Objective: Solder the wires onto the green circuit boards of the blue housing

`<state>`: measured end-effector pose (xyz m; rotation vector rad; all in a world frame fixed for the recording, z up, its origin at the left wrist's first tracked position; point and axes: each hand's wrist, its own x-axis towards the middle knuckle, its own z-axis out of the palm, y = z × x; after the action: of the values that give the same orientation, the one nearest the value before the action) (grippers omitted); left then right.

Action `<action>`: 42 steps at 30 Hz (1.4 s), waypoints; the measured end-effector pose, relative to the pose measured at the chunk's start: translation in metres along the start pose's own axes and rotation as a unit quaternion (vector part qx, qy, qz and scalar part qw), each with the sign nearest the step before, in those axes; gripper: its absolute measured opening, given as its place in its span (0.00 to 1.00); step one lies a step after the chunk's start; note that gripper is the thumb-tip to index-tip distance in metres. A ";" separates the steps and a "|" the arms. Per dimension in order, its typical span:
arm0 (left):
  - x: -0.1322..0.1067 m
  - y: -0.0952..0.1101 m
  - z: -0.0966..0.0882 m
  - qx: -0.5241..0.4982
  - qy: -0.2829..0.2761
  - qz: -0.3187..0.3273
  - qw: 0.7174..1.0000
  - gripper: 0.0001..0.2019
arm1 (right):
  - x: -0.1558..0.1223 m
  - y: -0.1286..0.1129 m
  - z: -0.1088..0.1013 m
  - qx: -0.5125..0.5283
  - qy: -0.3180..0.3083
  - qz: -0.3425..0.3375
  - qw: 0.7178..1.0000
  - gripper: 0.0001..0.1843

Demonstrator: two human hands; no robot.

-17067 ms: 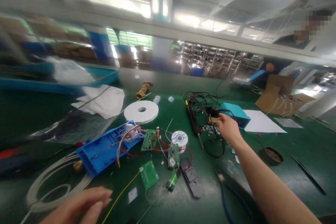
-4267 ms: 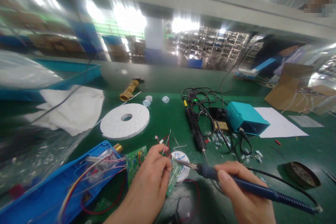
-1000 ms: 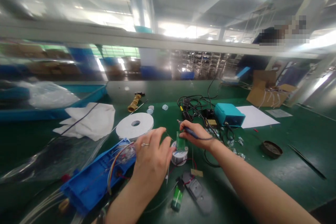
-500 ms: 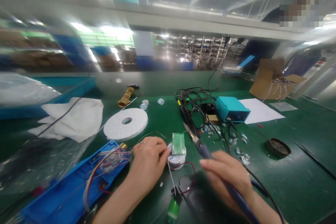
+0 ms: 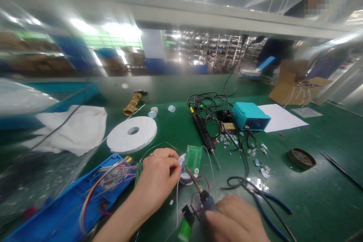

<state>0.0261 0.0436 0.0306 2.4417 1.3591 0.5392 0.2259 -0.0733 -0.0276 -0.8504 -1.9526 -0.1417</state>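
Observation:
My left hand (image 5: 157,176) is closed in a pinch beside a solder spool (image 5: 185,174), holding a thin solder wire and steadying a small green circuit board (image 5: 193,157) that stands on the spool. My right hand (image 5: 234,222) grips a dark blue soldering iron (image 5: 202,194); its tip points up-left at the foot of the green board. Red and white wires trail from the board toward a green cylinder (image 5: 185,228) near the front edge.
A blue plastic housing (image 5: 68,204) full of coloured wires lies at the left. Behind are a white tape reel (image 5: 132,134), a white cloth (image 5: 73,128), a teal soldering station (image 5: 250,116), a second iron (image 5: 202,133), blue-handled pliers (image 5: 272,206) and a round tin (image 5: 301,158).
My right hand has drawn back toward me and lowered, bringing the iron's tip down to the green board. The left hand has stayed by the spool.

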 end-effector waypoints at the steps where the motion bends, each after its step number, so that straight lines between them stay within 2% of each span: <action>1: 0.000 0.000 0.000 0.000 0.004 -0.001 1.000 0.10 | 0.000 0.000 0.001 0.000 -0.001 0.002 1.000 0.15; 7: 0.005 0.002 0.002 0.011 0.024 0.006 1.000 0.10 | 0.001 -0.001 0.002 -0.027 -0.059 0.004 0.998 0.09; 12: 0.007 0.001 0.005 0.021 0.031 0.012 0.999 0.10 | 0.007 0.000 0.001 -0.066 -0.057 -0.024 0.996 0.09; 19: 0.005 0.002 0.006 0.023 0.040 0.023 0.999 0.10 | 0.011 -0.002 -0.003 -0.072 -0.087 -0.019 0.993 0.07; 25: 0.003 0.000 0.005 -0.014 0.100 -0.010 0.995 0.07 | 0.008 0.000 0.000 -0.065 -0.088 -0.018 0.994 0.07; 28: -0.001 -0.003 0.006 -0.015 0.077 -0.015 0.997 0.04 | 0.006 -0.001 -0.001 -0.056 -0.066 -0.017 0.996 0.08; 31: -0.006 -0.004 0.007 -0.014 0.051 -0.018 0.998 0.06 | 0.005 -0.003 -0.005 -0.052 -0.052 -0.009 0.997 0.09; 39: -0.006 -0.003 0.005 -0.004 0.057 -0.010 0.998 0.04 | 0.009 -0.004 -0.006 -0.052 -0.039 -0.021 0.998 0.08; 42: -0.005 -0.003 0.005 -0.002 0.055 -0.010 0.998 0.05 | 0.010 -0.004 -0.006 -0.051 -0.055 -0.020 0.997 0.08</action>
<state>0.0234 0.0406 0.0238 2.4249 1.4226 0.6794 0.2247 -0.0738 -0.0154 -0.9024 -2.0805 -0.2242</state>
